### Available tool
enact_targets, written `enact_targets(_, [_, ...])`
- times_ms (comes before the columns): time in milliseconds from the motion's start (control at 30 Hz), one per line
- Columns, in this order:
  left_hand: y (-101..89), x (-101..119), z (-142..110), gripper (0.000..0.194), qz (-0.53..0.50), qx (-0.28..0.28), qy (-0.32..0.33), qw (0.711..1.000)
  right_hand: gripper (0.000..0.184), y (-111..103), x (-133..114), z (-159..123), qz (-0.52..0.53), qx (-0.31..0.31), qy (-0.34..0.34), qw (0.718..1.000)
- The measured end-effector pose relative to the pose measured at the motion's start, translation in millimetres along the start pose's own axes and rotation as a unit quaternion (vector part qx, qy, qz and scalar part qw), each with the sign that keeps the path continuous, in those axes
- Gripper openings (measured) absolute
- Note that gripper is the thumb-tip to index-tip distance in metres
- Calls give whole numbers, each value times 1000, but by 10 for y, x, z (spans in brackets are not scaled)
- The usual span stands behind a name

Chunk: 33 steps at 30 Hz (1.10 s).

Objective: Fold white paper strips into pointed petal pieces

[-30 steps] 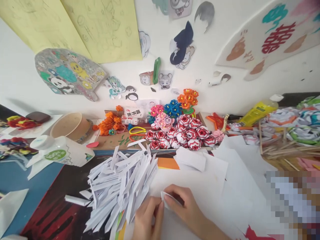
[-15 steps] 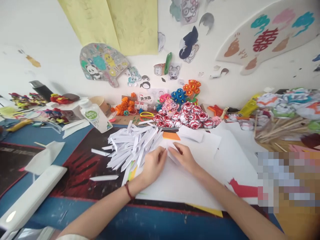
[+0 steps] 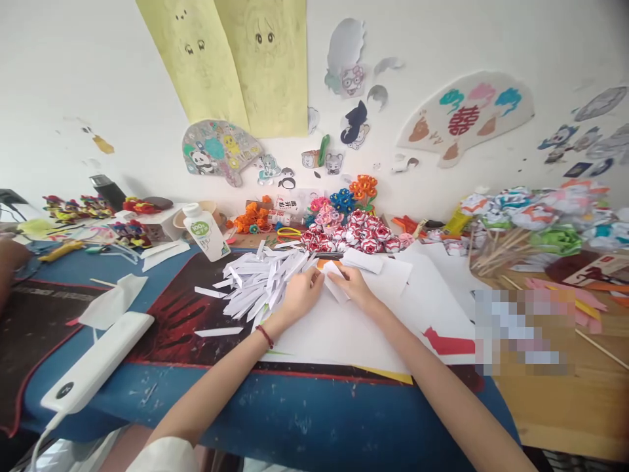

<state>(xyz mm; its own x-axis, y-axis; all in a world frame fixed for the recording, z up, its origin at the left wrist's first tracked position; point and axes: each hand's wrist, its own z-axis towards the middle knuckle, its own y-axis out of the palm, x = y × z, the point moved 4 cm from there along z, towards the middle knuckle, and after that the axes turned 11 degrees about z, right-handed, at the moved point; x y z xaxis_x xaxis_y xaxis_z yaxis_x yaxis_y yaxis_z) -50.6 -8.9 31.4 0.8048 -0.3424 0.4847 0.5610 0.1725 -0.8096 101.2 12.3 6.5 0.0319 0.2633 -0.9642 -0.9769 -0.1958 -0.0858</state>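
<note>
A small piece of folded white paper [image 3: 338, 290] is between my hands, above a large white sheet [image 3: 339, 334]. My right hand [image 3: 358, 288] pinches it from the right, thumb and fingers closed. At its left edge, my left hand [image 3: 301, 296] has its fingers curled together, seeming to grip that side; the fingertips are partly hidden. Right beside my left hand lies a heap of folded white paper strips [image 3: 263, 278]. A few loose strips [image 3: 219, 332] rest on the dark mat. Behind my right hand is another folded white paper piece [image 3: 362, 261].
A white glue bottle [image 3: 206, 233] stands behind the heap. Red-and-white paper flowers [image 3: 371, 235] line the wall. At left are a white power bank [image 3: 98, 364] with a cable and another person's hand [image 3: 12, 259]. Wooden sticks [image 3: 501, 252] lie at right.
The camera view has shifted, showing more of the table's front edge and the right side. The paper piece now shows more of its face as my hands part slightly. Another person's hand appears at left.
</note>
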Motion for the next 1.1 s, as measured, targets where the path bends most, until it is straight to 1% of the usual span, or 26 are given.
enact_targets(100, [2,-20,109,20,0,10,-7,1000,38,-6,38,59,4,-11,8,1000])
enact_targets(167, [11,-27,115,18,-2,16,-8,1000,39,-14,57,61,5,-17,13,1000])
enact_targets(400, [14,-20,-73,15,-5,22,14,1000,38,-31,54,-48,-21,-22,25,999])
enact_targets(633, [-5,41,-118,15,-11,20,23,999,40,-20,-52,-140,-63,-19,12,998])
enact_targets(867, [5,12,-110,12,-28,32,3,999,44,6,-106,-118,-89,-36,-11,995])
enact_targets(1100, [-29,45,-112,9,-57,46,10,997,43,-16,-112,-103,-105,-50,-34,993])
